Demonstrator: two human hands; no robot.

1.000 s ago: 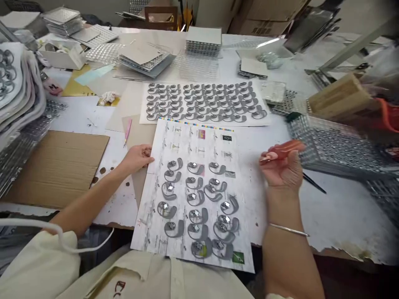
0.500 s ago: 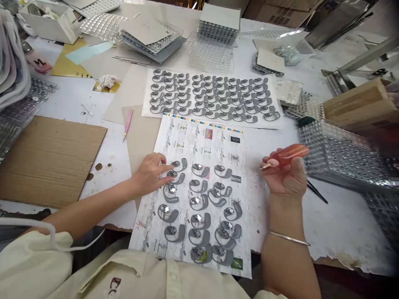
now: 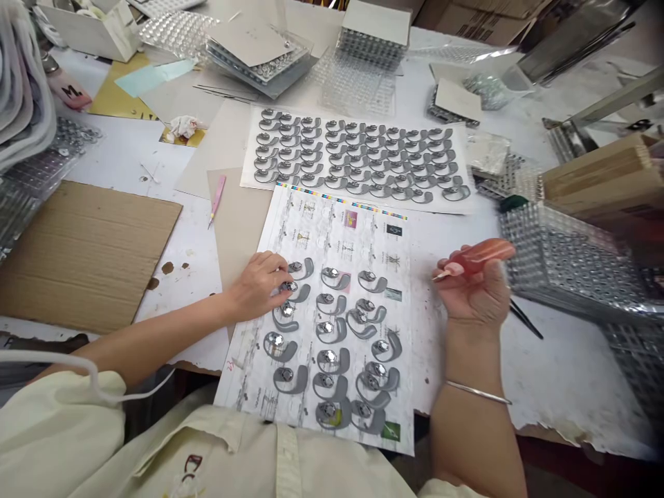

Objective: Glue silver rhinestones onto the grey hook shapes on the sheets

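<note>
A printed paper sheet [image 3: 332,235] lies in front of me with several grey hook-shaped pieces [image 3: 332,332] on it, each carrying a clear faceted stone. My left hand [image 3: 259,283] rests at the sheet's left side, its fingertips pressed together on one grey piece [image 3: 290,286] in the left column. My right hand [image 3: 474,287] hovers just off the sheet's right edge, closed around an orange-handled tool [image 3: 474,257] whose tip points left. A second sheet [image 3: 357,159], packed with rows of the same grey pieces, lies behind the first.
Brown cardboard [image 3: 86,252] lies at the left, with a pink tool [image 3: 216,198] beside it. Clear blister trays of stones [image 3: 565,266] stack at the right, next to a wooden box [image 3: 596,173]. More trays [image 3: 363,48] and boxes crowd the back. A black stick [image 3: 526,319] lies by my right wrist.
My left hand moved from the sheet's left edge onto the grey pieces in the left column. My right hand stayed almost still with the tool. The camera tilted down slightly.
</note>
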